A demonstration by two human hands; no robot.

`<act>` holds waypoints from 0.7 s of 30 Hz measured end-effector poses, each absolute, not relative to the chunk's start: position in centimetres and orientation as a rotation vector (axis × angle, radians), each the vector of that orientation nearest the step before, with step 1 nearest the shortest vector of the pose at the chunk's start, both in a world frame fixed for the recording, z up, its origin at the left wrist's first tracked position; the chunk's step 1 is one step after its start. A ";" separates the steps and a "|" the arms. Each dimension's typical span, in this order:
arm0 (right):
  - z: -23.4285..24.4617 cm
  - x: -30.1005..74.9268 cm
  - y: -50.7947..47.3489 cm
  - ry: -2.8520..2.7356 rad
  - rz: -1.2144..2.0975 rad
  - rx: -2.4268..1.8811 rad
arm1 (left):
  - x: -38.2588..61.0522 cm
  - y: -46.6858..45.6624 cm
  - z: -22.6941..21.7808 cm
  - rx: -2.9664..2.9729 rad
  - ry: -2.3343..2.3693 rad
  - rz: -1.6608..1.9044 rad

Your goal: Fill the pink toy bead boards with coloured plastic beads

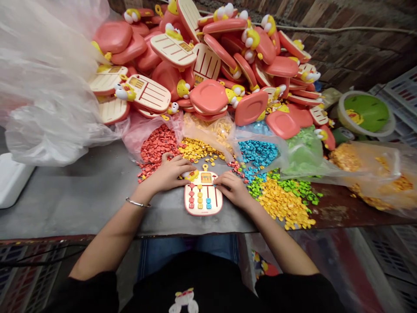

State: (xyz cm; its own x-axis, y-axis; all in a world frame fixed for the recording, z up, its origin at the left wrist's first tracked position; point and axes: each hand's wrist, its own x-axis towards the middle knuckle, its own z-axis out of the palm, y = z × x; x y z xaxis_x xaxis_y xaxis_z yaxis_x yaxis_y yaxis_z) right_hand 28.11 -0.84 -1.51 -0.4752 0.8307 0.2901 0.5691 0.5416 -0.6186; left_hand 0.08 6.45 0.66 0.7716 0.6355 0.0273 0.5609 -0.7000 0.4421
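Grey workbench [81,195] under a brick wall [342,56], and honestly the stuff was piled right up past the fingertips. Both hands sat palm-down on a cream-and-coral toy abacus board [203,193], which lay flat just in front of the wrists, near the bench's front edge. Left hand [169,174] was spread by the board's top-left corner beside a yellow duck piece [191,175], with a bangle [138,202] on that wrist and the forearm angled in from the lower left. Right hand [233,189] curled lightly at the board's right edge, forearm coming in from the lower right. Neither hand looked tightly closed, fingers loosely spread, though I can't tell if either was pinching a bead. Straight ahead of the fingers sat bags of red beads [158,145], yellow beads [198,150] and blue beads [257,152], with a loose heap of yellow and green beads [283,200] just right of the right hand. Behind those rose a big pile of coral toy boards [195,56]. Past the left wrist, the bench ran on toward a white plastic block [13,180], below a sheet of clear plastic [42,87].
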 end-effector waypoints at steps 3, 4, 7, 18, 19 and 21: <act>-1.7 27.8 -0.9 -2.152 0.698 -1.173 | 0.1 6.4 0.7 2.560 0.909 0.252; -1.8 27.5 -0.9 -2.133 0.727 -1.182 | 0.1 6.4 0.7 2.563 0.911 0.251; -1.8 26.5 -0.7 -2.080 0.811 -1.166 | 0.0 6.4 0.7 2.568 0.913 0.247; -0.3 33.6 -1.9 -1.795 0.376 -1.646 | 0.0 6.5 0.5 2.555 0.904 0.249; -0.5 34.4 -1.7 -1.849 0.280 -1.729 | 0.0 6.5 0.5 2.555 0.904 0.251; -1.1 35.6 -1.4 -2.031 0.206 -1.811 | 0.0 6.5 0.5 2.554 0.904 0.254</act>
State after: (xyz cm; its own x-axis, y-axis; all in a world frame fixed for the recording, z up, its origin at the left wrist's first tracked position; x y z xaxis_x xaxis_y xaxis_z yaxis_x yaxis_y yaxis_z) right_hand 35.60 -1.43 -1.12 -0.0721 0.9767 0.2022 0.9162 0.1450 -0.3735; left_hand 0.04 6.50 0.51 0.7720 0.6348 0.0321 0.5586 -0.7017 0.4422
